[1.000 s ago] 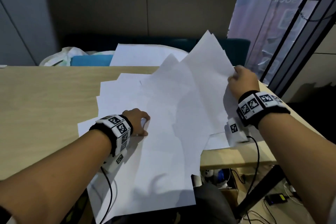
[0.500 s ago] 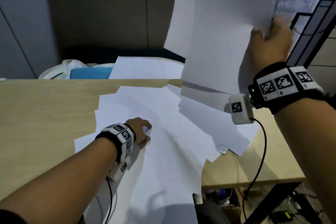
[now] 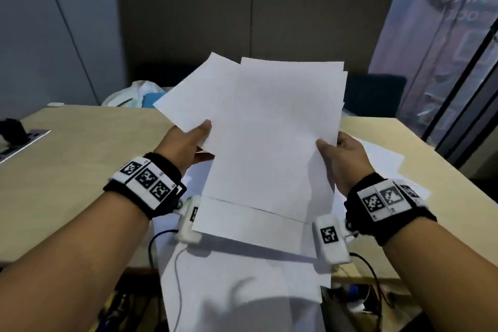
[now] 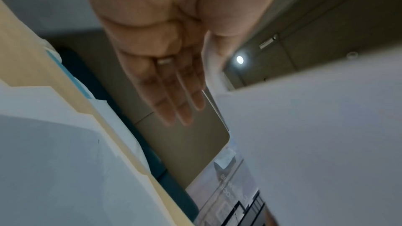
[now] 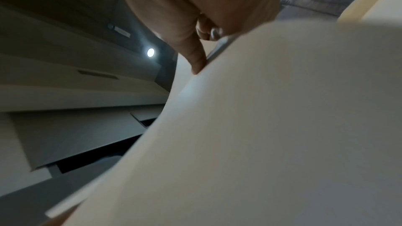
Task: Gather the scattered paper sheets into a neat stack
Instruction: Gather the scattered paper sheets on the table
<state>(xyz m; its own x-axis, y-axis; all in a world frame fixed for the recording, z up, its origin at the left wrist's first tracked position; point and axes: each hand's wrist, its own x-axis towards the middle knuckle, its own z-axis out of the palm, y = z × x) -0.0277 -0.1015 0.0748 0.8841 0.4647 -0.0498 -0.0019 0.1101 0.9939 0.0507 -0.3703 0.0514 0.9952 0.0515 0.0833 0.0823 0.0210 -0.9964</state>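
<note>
I hold a loose bundle of white paper sheets point(image 3: 280, 127) lifted above the wooden table point(image 3: 75, 159), its edges uneven. One sheet point(image 3: 199, 94) fans out to the left and another point(image 3: 248, 219) sticks out below. My left hand point(image 3: 192, 140) pinches the bundle's left edge, thumb on top; its fingers point(image 4: 174, 95) lie straight underneath. My right hand point(image 3: 342, 153) pinches the right edge, thumb over the paper point(image 5: 282, 126). More sheets point(image 3: 242, 277) lie on the table under the bundle and hang over the front edge. Others point(image 3: 380, 156) lie at the right.
A white plastic bag point(image 3: 134, 94) and something blue sit behind the table's far edge. A grey flat device point(image 3: 27, 140) with a dark object on it lies at the far left. A dark seat back point(image 3: 374, 94) stands behind. Cables point(image 3: 363, 302) hang under the table.
My right hand has brought the raised sheets down from the upper right to the centre. My left hand has left the sheets on the table and taken the bundle's left edge.
</note>
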